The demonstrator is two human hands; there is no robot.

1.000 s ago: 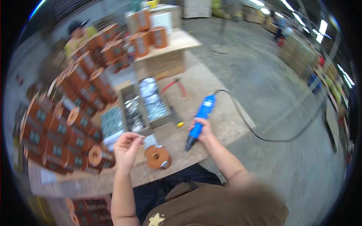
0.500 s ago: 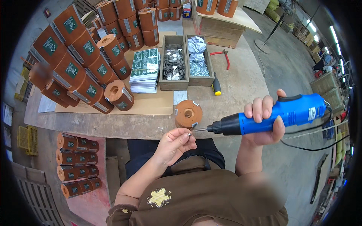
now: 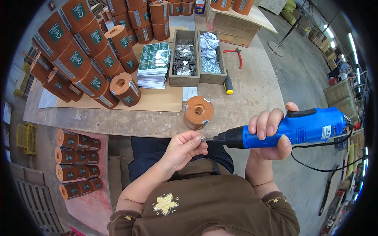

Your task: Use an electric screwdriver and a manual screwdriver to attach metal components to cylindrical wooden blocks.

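The left hand pinched a screw onto the bit of the driver gripped by the right hand, and next it likely needed aiming at the orange block.

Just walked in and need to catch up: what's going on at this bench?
A person's right hand holds a blue electric screwdriver level in front of them. The left hand pinches a small screw at its tip. One brown cylinder with metal clips stands alone on the wooden table, near the front edge.

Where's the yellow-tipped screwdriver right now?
Head view: the yellow-tipped screwdriver lies on the workbench, right of the wooden trays, left of the red pliers.
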